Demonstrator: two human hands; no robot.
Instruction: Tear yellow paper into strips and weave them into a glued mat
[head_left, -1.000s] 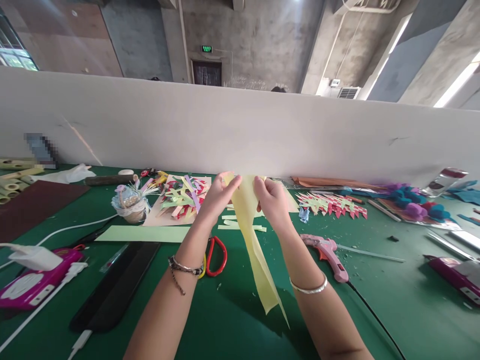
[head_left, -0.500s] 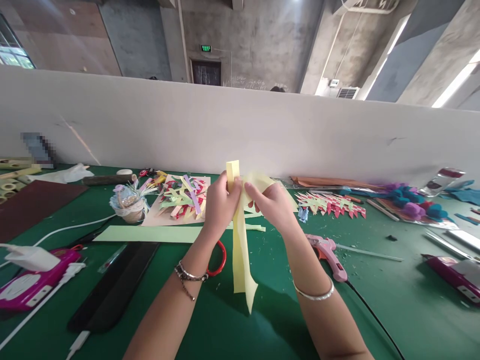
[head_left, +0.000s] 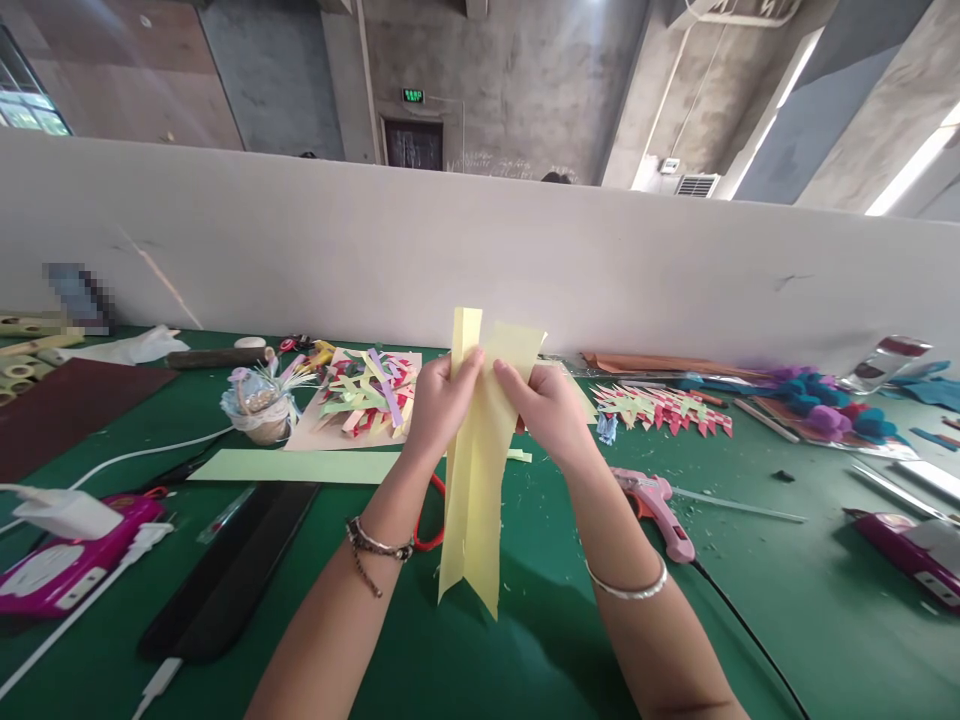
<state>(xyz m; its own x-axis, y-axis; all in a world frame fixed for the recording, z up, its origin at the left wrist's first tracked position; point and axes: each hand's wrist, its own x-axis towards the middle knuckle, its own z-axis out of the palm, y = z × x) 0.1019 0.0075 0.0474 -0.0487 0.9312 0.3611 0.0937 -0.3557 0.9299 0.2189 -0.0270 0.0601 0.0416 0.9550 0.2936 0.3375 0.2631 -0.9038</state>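
Both my hands hold a long strip of pale yellow paper [head_left: 476,470] upright above the green table [head_left: 525,650]. My left hand [head_left: 439,405] pinches its left fold near the top, fingers closed. My right hand [head_left: 547,405] pinches the right side at the same height. The strip is folded lengthwise and hangs down between my forearms, its lower end near the table. Red-handled scissors [head_left: 429,525] lie on the table, partly hidden behind the paper.
A pink glue gun [head_left: 660,500] lies right of my right arm. A light green paper strip [head_left: 292,467], a card with coloured paper strips [head_left: 364,397], a small basket [head_left: 259,410], red paper cut-outs [head_left: 667,408] and blue-purple felt pieces [head_left: 825,400] lie before a white partition [head_left: 480,260].
The yellow paper has been gathered from a loose hanging sheet into a lengthwise-folded strip, and it now stands higher above my fingers. My hands have come closer together.
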